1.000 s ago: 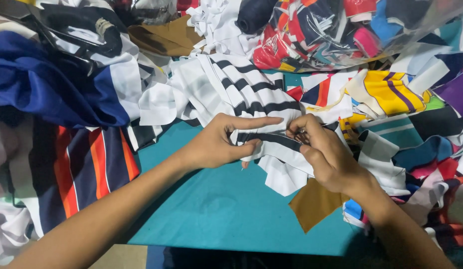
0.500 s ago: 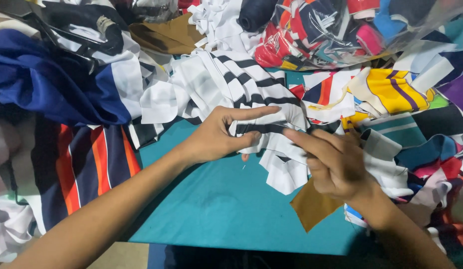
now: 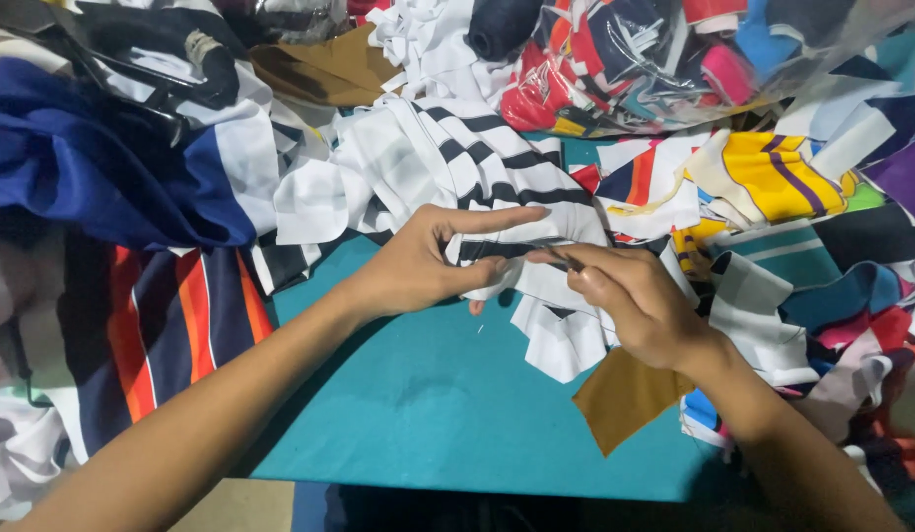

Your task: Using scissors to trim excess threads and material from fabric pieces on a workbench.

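Note:
My left hand (image 3: 430, 262) pinches a white fabric piece with black stripes (image 3: 497, 248) between thumb and fingers, above a teal cloth (image 3: 428, 404) that covers the table. My right hand (image 3: 630, 300) is closed on the same striped piece from the right, fingertips touching the fabric near the left thumb. More white scraps (image 3: 561, 340) hang below the hands, and a brown scrap (image 3: 625, 399) lies under my right wrist.
A heap of striped white and black fabric (image 3: 428, 158) lies behind the hands. Blue, orange and navy cloth (image 3: 102, 197) piles up on the left. Colourful scraps (image 3: 773, 187) cover the right, and a clear plastic bag of scraps (image 3: 664, 59) sits at the back.
Both hands stayed on the striped piece. My right hand shifted slightly right then back toward the left thumb, and the fabric was pulled a little flatter.

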